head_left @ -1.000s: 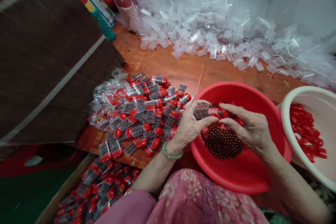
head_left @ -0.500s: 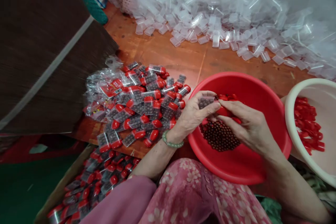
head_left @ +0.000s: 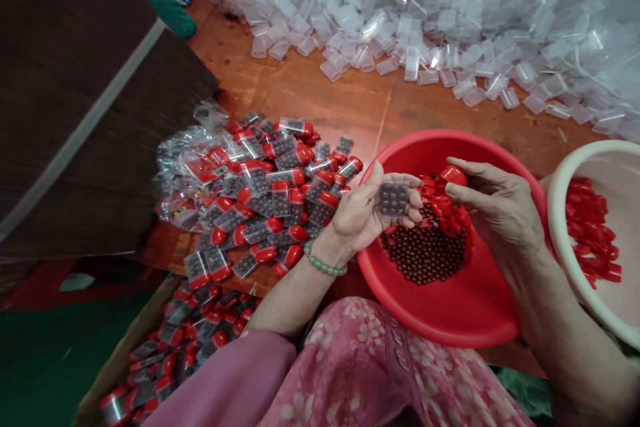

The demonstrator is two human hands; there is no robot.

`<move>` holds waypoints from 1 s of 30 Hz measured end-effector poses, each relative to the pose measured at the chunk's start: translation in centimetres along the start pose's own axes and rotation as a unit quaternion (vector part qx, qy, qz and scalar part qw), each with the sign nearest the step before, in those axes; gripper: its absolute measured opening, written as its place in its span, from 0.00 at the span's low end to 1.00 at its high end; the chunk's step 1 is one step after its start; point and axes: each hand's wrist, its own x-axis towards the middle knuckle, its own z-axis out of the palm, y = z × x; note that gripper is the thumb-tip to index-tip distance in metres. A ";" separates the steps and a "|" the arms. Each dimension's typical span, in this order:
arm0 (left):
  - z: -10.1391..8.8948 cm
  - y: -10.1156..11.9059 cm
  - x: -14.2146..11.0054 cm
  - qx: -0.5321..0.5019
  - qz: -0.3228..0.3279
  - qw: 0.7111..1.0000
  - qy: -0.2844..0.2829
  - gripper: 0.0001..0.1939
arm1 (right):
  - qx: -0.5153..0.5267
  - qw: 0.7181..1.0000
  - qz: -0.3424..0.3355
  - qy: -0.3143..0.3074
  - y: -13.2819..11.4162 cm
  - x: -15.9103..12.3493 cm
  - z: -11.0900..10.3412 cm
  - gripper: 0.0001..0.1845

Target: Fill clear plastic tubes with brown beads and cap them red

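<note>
I see my left hand turned palm up, with its thumb spread away. A small see-through box lies on the bent fingers of that hand. The box is flat, clear and shiny, and I can see dark round balls inside it, sitting in neat rows. I can't tell from here if its end is covered.

My right hand is pinching a red cap between thumb and finger. The cap is smooth, bright and rounded. It is a little way to the right of the box, and they do not touch.

Under the fingers of both hands is a big red basin. In it, just below the box, is a heap of shiny brown beads. More red caps lie between the two hands, right by the beads.

To the right of the right fingers is a white basin with red pieces in it. To the left of the left fingers, filled boxes with red tops lie in a messy pile on the wooden worktop. Past the fingers of both hands is a big heap of clear cases.
</note>
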 end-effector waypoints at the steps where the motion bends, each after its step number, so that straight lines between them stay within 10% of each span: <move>1: -0.1 0.0 0.0 -0.011 -0.004 1.000 -0.001 0.29 | 0.000 1.000 -0.002 0.003 0.1 0.0 0.1 0.20; 13: -0.9 -0.6 -0.9 0.039 0.047 0.996 -0.066 0.21 | 0.057 0.997 0.038 -0.025 -1.0 0.3 1.9 0.22; 30: -0.9 -1.1 -0.7 0.158 0.047 0.982 -0.096 0.22 | -0.124 0.964 -0.197 -0.129 -0.5 -1.1 4.0 0.22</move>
